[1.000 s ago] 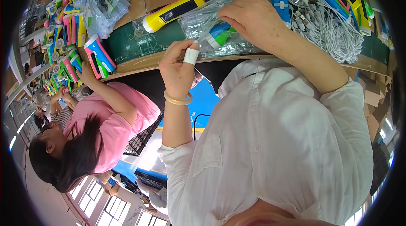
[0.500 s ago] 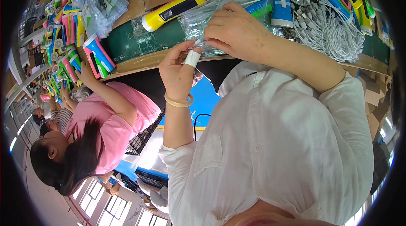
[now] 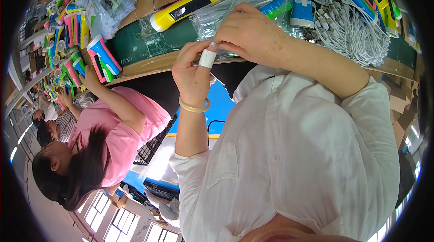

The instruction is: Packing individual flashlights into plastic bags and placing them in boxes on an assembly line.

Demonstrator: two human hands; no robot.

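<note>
A clear plastic zip bag (image 3: 207,21) lies on the green table in front of me, with a blue and green flashlight (image 3: 276,7) showing through its right part. My left hand (image 3: 191,72), white tape wrapped around its thumb, pinches the near edge of the bag. Right beside it, the thumb and fingers of my right hand (image 3: 253,34) are closed on the same edge, and the fingertips of both hands almost meet. My right hand covers the middle of the bag. Just beyond the bag lies a yellow flashlight (image 3: 186,7) with a dark panel.
Bundled white cables (image 3: 357,38) and several flashlights, one of them blue (image 3: 301,9), lie to the right. Small clear bags (image 3: 110,9) are heaped at the far left. A co-worker in a pink top (image 3: 122,124) reaches toward piled flashlights on my left. Cardboard (image 3: 149,65) lines the table edge.
My left hand has shifted slightly right and turned a little, its thumb closer to my right fingertips. My right hand stays nearly in place, still pinching the bag's edge.
</note>
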